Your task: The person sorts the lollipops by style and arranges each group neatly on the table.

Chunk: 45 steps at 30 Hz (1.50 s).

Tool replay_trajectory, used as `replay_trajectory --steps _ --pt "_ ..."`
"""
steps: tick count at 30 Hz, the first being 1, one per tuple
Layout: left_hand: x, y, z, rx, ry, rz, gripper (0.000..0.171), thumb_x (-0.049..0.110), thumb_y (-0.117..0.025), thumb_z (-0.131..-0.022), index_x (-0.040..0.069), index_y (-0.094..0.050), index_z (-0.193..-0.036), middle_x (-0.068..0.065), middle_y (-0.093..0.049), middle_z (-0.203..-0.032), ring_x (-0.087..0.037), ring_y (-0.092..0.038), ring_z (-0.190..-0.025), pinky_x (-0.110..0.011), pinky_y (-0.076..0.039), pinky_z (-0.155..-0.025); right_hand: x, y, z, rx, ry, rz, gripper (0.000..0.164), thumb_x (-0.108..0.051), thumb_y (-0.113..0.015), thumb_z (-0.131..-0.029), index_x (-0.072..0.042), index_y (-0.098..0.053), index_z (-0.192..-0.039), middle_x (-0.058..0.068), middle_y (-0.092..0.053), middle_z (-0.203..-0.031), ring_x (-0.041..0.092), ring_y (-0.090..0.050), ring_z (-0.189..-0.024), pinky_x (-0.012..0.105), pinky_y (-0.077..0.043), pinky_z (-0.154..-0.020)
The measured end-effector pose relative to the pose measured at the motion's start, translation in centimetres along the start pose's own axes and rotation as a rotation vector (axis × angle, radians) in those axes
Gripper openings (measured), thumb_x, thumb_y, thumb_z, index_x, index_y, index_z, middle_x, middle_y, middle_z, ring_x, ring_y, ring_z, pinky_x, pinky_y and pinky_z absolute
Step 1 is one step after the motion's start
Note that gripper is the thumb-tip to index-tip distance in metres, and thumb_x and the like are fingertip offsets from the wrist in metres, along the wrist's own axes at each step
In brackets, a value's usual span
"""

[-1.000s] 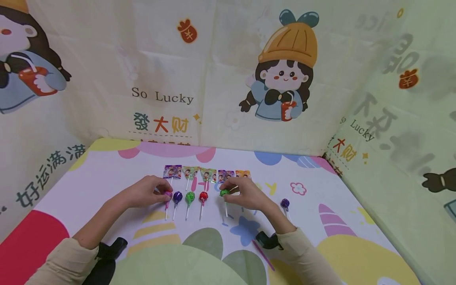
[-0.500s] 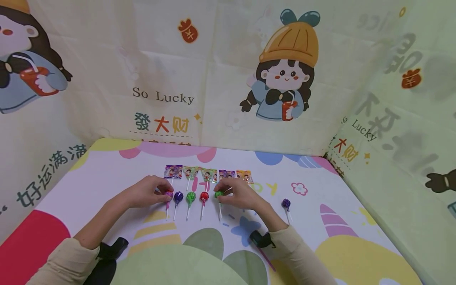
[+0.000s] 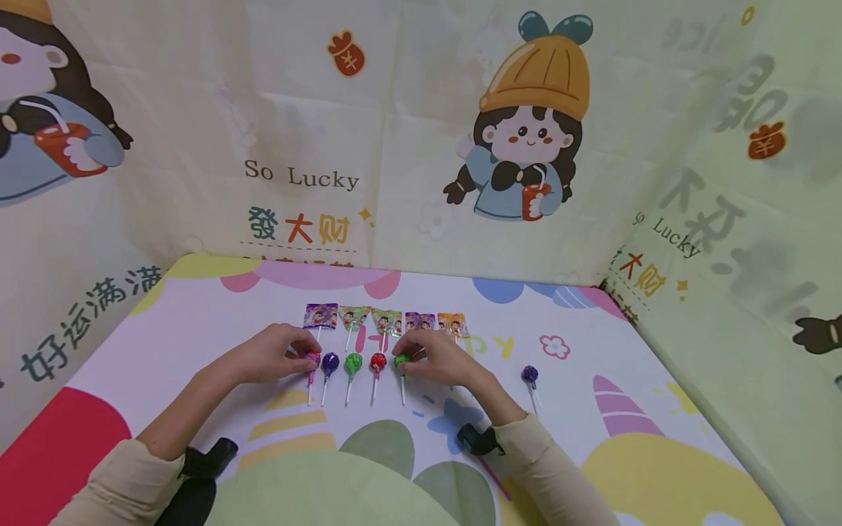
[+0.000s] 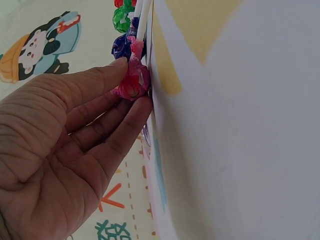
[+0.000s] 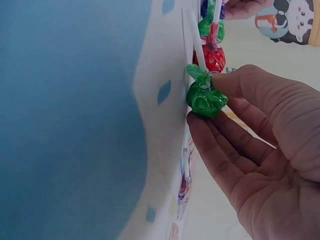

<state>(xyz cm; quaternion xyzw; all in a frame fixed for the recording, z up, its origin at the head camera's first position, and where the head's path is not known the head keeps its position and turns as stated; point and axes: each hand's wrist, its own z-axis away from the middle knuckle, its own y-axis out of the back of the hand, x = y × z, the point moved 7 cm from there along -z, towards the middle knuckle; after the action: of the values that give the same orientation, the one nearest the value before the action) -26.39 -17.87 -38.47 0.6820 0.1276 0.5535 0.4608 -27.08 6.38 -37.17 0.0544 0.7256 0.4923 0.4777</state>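
Observation:
My left hand (image 3: 279,356) pinches the pink-wrapped head of a lollipop (image 4: 134,82) between thumb and fingers, at the left end of a row. At the right end, my right hand (image 3: 437,356) pinches a green lollipop (image 5: 206,98) by its wrapped head, its white stick pointing toward me. Between the hands lie a dark purple lollipop (image 3: 330,362), another green lollipop (image 3: 353,363) and a red lollipop (image 3: 378,362), side by side with their sticks toward me.
Behind the row lie several flat-wrapped lollipops, among them a purple packet (image 3: 320,315) and an orange packet (image 3: 452,324). A lone purple lollipop (image 3: 530,375) is at the right. A thin pink stick (image 3: 495,478) shows by the right sleeve. Printed cloth walls (image 3: 421,146) border the table.
My right hand has slid left with the green lollipop, bringing it close beside the red one. The left hand stays in place on the pink lollipop.

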Motion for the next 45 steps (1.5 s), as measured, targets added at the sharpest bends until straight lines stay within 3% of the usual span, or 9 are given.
replay_trajectory --steps 11,27,34,45 --pt "0.0 0.0 -0.1 -0.002 0.016 -0.001 0.017 0.016 -0.079 -0.09 0.009 -0.075 -0.105 0.004 -0.07 -0.095 -0.016 -0.063 -0.093 -0.04 -0.059 -0.089 0.4 -0.2 -0.1 -0.009 -0.05 -0.004 0.02 -0.008 -0.074 -0.092 -0.008 -0.071 -0.112 0.001 -0.071 -0.107 0.012 -0.065 -0.095 0.028 -0.057 -0.09" --pt "0.2 0.3 0.1 -0.002 0.012 0.002 0.018 0.015 -0.079 -0.091 0.008 -0.075 -0.107 0.003 -0.07 -0.095 -0.017 -0.062 -0.092 -0.04 -0.059 -0.089 0.2 0.8 0.0 0.026 -0.008 -0.027 0.017 -0.008 -0.075 -0.092 -0.004 -0.07 -0.109 0.004 -0.072 -0.104 0.012 -0.067 -0.094 0.034 -0.058 -0.092" --pt "0.3 0.2 0.0 -0.001 0.015 -0.003 0.018 0.016 -0.079 -0.091 0.009 -0.075 -0.107 0.003 -0.07 -0.096 -0.017 -0.062 -0.093 -0.04 -0.059 -0.089 0.3 1.5 0.6 0.049 0.026 -0.003 0.016 -0.008 -0.073 -0.093 -0.001 -0.07 -0.108 0.007 -0.072 -0.102 0.017 -0.068 -0.095 0.035 -0.059 -0.091" --pt "0.0 0.2 -0.1 0.001 0.018 -0.007 0.017 0.016 -0.079 -0.091 0.008 -0.075 -0.106 0.003 -0.07 -0.096 -0.017 -0.061 -0.092 -0.041 -0.059 -0.089 1.1 2.7 2.4 0.09 -0.016 0.021 0.015 -0.011 -0.073 -0.094 -0.004 -0.071 -0.107 0.004 -0.071 -0.101 0.016 -0.066 -0.094 0.036 -0.059 -0.091"
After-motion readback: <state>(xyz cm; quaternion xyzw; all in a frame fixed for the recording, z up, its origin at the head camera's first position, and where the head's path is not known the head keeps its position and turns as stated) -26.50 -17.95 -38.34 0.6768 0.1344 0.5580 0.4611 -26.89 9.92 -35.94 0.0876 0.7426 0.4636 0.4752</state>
